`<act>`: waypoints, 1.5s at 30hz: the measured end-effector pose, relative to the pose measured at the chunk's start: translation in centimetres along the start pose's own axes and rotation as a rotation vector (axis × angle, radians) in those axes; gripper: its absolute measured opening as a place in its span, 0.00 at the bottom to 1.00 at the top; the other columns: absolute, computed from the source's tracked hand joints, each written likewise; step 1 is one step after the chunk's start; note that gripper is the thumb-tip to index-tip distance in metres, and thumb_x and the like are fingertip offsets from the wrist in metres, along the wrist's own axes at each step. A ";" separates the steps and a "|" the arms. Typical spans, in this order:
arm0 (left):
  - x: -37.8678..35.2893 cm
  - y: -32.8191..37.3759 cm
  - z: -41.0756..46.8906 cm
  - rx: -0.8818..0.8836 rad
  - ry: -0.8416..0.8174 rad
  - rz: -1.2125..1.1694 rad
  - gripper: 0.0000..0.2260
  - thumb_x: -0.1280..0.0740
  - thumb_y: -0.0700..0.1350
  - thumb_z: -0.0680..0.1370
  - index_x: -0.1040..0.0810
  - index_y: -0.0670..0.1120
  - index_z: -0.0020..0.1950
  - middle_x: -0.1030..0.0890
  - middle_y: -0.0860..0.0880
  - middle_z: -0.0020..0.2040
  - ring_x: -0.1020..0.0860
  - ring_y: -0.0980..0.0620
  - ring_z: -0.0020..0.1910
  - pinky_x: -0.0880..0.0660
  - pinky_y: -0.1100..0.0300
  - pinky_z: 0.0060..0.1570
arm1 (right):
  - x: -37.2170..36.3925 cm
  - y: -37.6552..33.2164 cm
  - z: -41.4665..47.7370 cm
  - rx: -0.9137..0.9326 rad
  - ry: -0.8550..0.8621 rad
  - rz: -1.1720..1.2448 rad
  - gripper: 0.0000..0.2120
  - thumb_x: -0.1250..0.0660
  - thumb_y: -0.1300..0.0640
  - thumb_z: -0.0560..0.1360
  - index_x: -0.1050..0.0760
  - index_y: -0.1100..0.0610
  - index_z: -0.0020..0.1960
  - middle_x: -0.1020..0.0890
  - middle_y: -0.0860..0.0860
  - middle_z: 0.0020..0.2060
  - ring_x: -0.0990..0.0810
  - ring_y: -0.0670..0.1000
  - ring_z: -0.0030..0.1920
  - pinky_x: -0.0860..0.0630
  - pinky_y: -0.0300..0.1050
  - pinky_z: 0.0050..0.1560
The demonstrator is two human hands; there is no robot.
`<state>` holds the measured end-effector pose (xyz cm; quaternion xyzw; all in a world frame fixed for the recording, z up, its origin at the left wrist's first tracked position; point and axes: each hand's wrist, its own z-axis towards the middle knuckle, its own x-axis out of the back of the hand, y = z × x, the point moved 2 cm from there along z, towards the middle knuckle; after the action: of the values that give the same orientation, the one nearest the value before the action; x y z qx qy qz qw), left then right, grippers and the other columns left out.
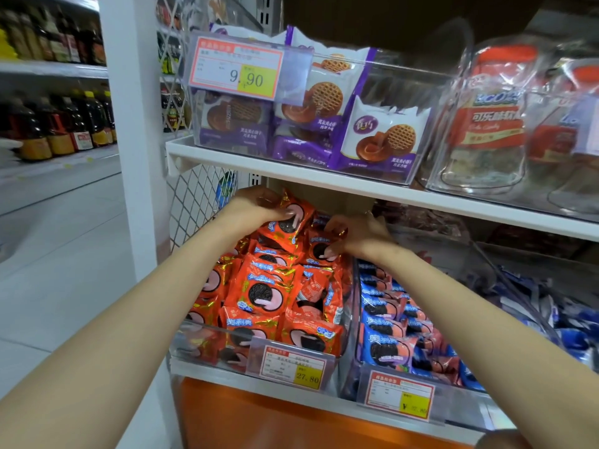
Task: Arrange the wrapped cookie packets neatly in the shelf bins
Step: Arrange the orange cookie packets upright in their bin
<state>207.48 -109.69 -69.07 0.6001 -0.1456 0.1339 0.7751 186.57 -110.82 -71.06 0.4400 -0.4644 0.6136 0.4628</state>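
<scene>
A clear bin [207,346] on the lower shelf is heaped with several orange cookie packets [262,293]. At the back of the heap my left hand [256,204] grips one orange packet [288,226] from above, lifted and tilted. Just right of it my right hand [359,233] pinches another orange packet [321,247] that stands on its edge. The neighbouring clear bin [359,367] to the right holds several blue cookie packets [385,345] in rows.
The white shelf [324,176] above carries a bin of purple waffle cookie packets [385,137] and clear jars [489,118]. Price tags [293,367] hang on the bin fronts. An orange panel [259,419] lies below. Bottles [61,124] line an aisle shelf at left.
</scene>
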 end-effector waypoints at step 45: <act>-0.4 0.1 -0.1 -0.223 -0.053 0.299 0.06 0.33 0.35 0.74 0.22 0.44 0.47 0.20 0.49 0.40 0.25 0.64 0.32 0.31 0.75 0.34 | 0.3 -1.3 -1.9 -0.045 0.145 0.622 0.12 0.25 0.55 0.68 0.24 0.55 0.47 0.20 0.51 0.41 0.23 0.49 0.43 0.29 0.37 0.39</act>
<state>207.09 -109.60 -69.20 0.4853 -0.2672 0.2148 0.8043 187.55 -108.70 -70.90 0.2217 -0.5561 0.7450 0.2943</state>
